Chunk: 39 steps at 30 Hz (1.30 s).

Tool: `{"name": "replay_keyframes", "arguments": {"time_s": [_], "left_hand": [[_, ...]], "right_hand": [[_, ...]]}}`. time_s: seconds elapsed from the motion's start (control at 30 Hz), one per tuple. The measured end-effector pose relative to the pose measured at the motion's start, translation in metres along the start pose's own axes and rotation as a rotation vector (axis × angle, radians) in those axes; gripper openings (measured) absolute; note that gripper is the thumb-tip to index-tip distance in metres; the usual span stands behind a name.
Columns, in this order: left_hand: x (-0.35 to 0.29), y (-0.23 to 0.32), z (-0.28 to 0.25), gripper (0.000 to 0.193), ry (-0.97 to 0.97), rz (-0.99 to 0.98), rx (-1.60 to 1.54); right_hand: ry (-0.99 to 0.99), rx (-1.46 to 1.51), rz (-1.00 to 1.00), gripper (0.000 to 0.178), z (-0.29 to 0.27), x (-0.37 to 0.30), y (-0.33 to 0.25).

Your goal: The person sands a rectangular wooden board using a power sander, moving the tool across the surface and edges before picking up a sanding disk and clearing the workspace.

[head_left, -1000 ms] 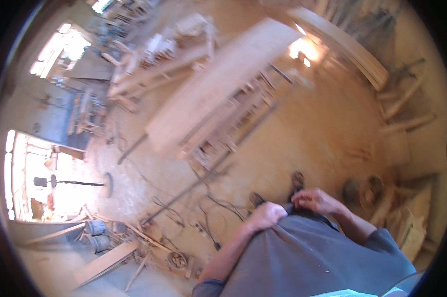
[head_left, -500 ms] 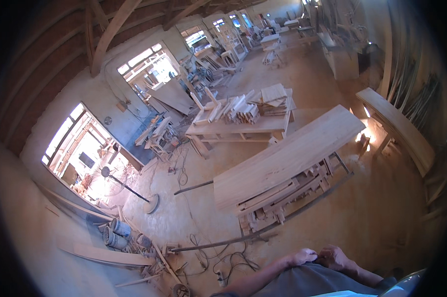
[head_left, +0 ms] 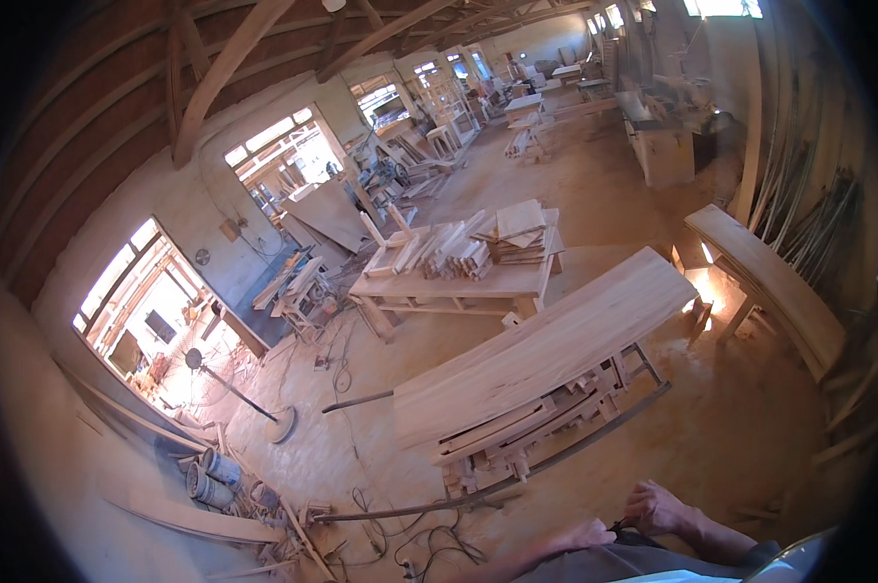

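Observation:
Close together in front of my body, at the lower right, are my left hand (head_left: 587, 535) and my right hand (head_left: 657, 511). The fingers of both are curled in, near a small dark patch between them at the dark grey cloth (head_left: 604, 562) of my clothing. What they pinch is too small to make out. Beyond my hands lies a long pale wooden panel (head_left: 555, 345) on a low stand, with several wooden pieces (head_left: 546, 416) stacked beneath it. Neither hand touches the panel.
A workbench (head_left: 439, 284) behind the panel bears stacked wood strips (head_left: 453, 251). A pedestal fan (head_left: 235, 394) stands at the left, near buckets (head_left: 208, 484) and offcuts. Cables (head_left: 439, 546) lie across the floor. At the right, a long board (head_left: 774, 287) rests beside a bright glow.
The view has tilted up a little, so the room sits lower in the picture. My hands have moved slightly apart, the left one lower, both still with curled fingers.

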State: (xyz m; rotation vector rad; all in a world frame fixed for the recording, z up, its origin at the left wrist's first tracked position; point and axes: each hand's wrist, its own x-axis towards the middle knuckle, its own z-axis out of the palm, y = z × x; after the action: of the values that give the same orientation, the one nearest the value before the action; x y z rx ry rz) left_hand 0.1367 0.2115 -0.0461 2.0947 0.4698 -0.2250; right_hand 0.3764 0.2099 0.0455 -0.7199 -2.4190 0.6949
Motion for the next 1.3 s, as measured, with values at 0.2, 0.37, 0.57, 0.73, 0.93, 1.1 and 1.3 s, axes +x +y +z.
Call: {"name": "replay_keyframes", "arguments": {"time_s": [0.2, 0.37, 0.57, 0.73, 0.93, 1.1, 1.3], "left_hand": [[0.020, -0.017, 0.025, 0.052, 0.146, -0.048, -0.271], [-0.005, 0.016, -0.013, 0.043, 0.294, -0.138, -0.272], [-0.051, 0.008, -0.058, 0.031, 0.387, -0.110, -0.298], [-0.084, 0.035, -0.098, 0.031, 0.143, -0.084, -0.033], [-0.122, -0.008, -0.091, 0.045, 0.263, -0.023, -0.160], [-0.158, 0.003, -0.084, 0.048, 0.606, -0.496, -0.410], [-0.140, 0.007, -0.097, 0.051, 0.729, -0.606, -0.553]], "right_hand": [[-0.087, -0.015, 0.016, 0.014, 0.002, -0.056, 0.018], [-0.092, -0.022, 0.095, 0.015, -0.005, -0.040, -0.006], [-0.214, 0.030, 0.580, 0.018, 0.017, -0.021, -0.017], [-0.308, -0.021, 0.663, 0.025, 0.018, -0.011, -0.036], [-0.735, -0.060, 0.528, 0.039, -0.003, 0.039, -0.011], [-0.979, -0.052, 0.281, 0.036, 0.027, 0.096, 0.098], [-0.892, 0.031, 0.075, 0.034, -0.005, 0.153, 0.116]]}}
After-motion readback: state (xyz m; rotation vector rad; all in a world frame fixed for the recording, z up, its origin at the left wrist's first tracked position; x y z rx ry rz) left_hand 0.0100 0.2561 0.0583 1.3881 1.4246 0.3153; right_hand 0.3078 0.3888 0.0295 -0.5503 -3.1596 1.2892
